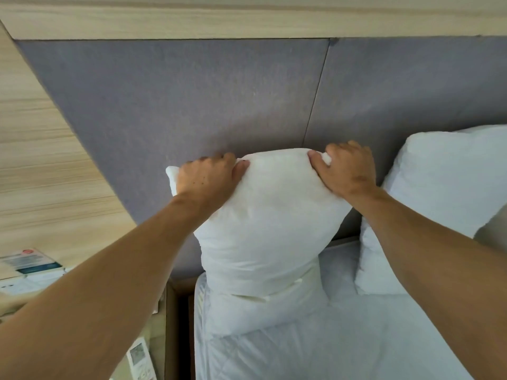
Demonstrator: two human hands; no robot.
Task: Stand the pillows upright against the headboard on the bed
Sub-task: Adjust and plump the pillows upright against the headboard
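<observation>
The pillow [263, 223] stands on end at the left side of the bed [343, 344], its back leaning on the grey headboard [192, 100], and it is gripped at the top so that its weight hangs straight and its lower end settles on the mattress. The left hand [208, 178] is closed over the upper left corner, fingers curled behind and thumb in front, bunching the fabric. The right hand [347, 170] clamps the upper right corner the same way, thumb pressed into the front face. Both forearms reach forward and upward, nearly straight, wrists bent down over the top edge. A second pillow [444, 193] already leans upright against the headboard to the right, just beside the first, so this one seems to be the last to set.
</observation>
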